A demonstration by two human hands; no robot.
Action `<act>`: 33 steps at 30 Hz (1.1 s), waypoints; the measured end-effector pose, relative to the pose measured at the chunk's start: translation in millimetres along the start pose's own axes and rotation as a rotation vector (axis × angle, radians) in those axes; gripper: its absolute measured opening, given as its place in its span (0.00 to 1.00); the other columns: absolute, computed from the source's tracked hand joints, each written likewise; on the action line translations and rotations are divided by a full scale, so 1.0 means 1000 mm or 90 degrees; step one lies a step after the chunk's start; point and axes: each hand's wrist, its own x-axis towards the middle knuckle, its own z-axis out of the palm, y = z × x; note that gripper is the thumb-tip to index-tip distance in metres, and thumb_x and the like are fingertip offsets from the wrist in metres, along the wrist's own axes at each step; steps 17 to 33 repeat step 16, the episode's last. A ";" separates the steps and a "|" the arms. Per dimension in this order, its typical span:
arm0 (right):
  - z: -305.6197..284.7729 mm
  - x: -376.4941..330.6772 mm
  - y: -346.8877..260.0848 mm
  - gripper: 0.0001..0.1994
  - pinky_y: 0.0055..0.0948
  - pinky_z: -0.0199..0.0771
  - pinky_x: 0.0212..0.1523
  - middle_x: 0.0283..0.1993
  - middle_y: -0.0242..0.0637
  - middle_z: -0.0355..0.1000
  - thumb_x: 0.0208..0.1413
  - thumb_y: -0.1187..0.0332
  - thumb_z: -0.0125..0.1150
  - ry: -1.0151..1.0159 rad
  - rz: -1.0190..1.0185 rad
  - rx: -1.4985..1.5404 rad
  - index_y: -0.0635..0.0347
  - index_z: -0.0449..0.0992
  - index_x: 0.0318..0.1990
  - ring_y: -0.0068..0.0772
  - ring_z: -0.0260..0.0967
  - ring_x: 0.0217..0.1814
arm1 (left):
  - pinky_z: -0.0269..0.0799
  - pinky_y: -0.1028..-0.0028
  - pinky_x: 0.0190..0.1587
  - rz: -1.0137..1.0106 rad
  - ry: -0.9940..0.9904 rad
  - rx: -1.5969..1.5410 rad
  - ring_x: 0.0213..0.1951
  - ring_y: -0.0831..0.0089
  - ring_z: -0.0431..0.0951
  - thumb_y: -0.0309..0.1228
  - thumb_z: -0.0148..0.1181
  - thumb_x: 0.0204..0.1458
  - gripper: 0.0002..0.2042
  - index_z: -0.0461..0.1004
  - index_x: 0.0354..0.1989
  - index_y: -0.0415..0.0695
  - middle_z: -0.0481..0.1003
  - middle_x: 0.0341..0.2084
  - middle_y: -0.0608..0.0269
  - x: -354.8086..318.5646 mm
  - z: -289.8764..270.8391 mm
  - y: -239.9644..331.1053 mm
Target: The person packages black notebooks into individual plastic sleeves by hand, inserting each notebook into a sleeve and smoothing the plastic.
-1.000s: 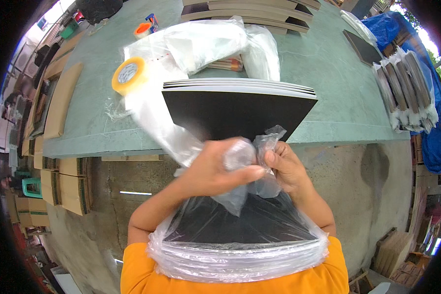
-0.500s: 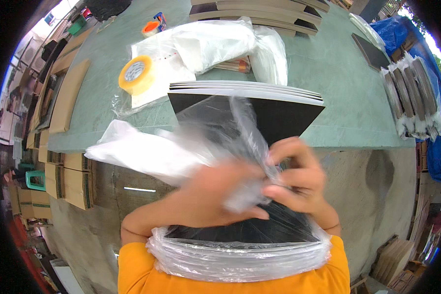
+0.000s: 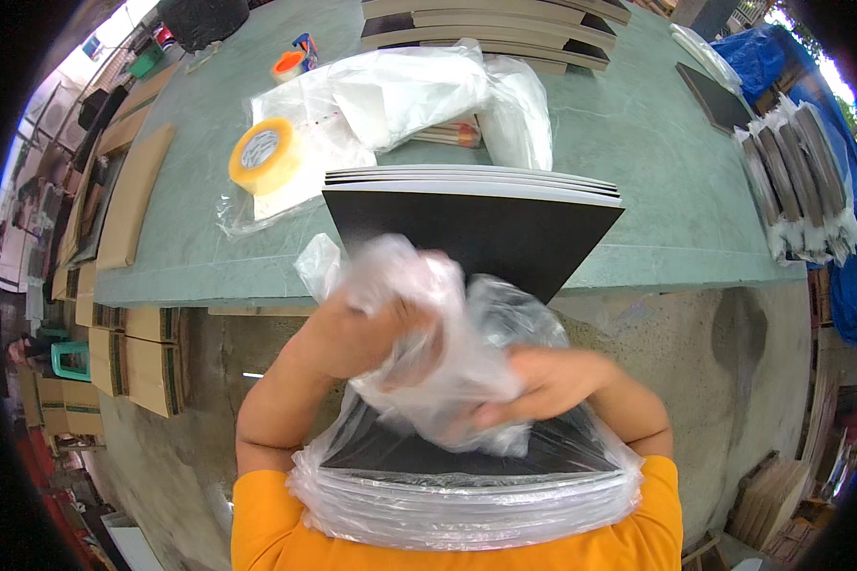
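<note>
A crumpled clear plastic bag [image 3: 448, 352] is bunched between my hands, its film smeared by motion. My left hand [image 3: 376, 338] is closed on the bag's upper left part, some fingers hidden behind film. Lower on the right, my right hand [image 3: 548, 383] holds the bag's other side with bent fingers. Just below, against my body, rests a stack of black boards wrapped in clear plastic [image 3: 467, 509]. Beyond my hands, a stack of black boards with white edges [image 3: 476, 224] leans at the table's near edge, untouched.
On the green table [image 3: 647, 219] lie white plastic bags [image 3: 409, 90], a yellow tape roll [image 3: 261, 157] and a tape dispenser [image 3: 293, 63]. Stacked panels [image 3: 495, 29] sit at the far side, wrapped bundles [image 3: 795, 176] at the right. Cardboard boxes [image 3: 152, 357] stand at left.
My left hand has risen and moved slightly left, pulling the plastic up into a bunch. My right hand has dropped lower. The white film stretched out at the left has been gathered in.
</note>
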 end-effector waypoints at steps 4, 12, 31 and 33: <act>0.018 -0.018 -0.016 0.21 0.34 0.68 0.42 0.40 0.44 0.68 0.52 0.53 0.43 0.315 -0.003 0.378 0.60 0.66 0.45 0.38 0.67 0.41 | 0.70 0.74 0.28 -0.015 -0.181 0.199 0.27 0.76 0.74 0.31 0.60 0.42 0.11 0.71 0.33 0.39 0.74 0.25 0.60 -0.006 -0.024 0.006; -0.025 -0.035 0.010 0.16 0.41 0.38 0.63 0.38 0.47 0.69 0.41 0.72 0.47 0.070 0.443 -1.003 0.61 0.70 0.41 0.40 0.66 0.44 | 0.69 0.70 0.23 0.011 -0.422 0.782 0.23 0.62 0.74 0.27 0.52 0.42 0.07 0.71 0.30 0.39 0.72 0.17 0.59 -0.024 0.001 0.008; -0.008 -0.039 0.053 0.22 0.38 0.32 0.65 0.52 0.47 0.61 0.43 0.69 0.47 0.109 0.477 -1.231 0.60 0.64 0.51 0.36 0.53 0.59 | 0.71 0.68 0.26 -0.296 -0.224 1.177 0.25 0.61 0.75 0.27 0.53 0.39 0.11 0.71 0.34 0.39 0.73 0.20 0.59 -0.028 -0.014 -0.033; -0.008 -0.039 0.053 0.22 0.38 0.32 0.65 0.52 0.47 0.61 0.43 0.69 0.47 0.109 0.477 -1.231 0.60 0.64 0.51 0.36 0.53 0.59 | 0.71 0.68 0.26 -0.296 -0.224 1.177 0.25 0.61 0.75 0.27 0.53 0.39 0.11 0.71 0.34 0.39 0.73 0.20 0.59 -0.028 -0.014 -0.033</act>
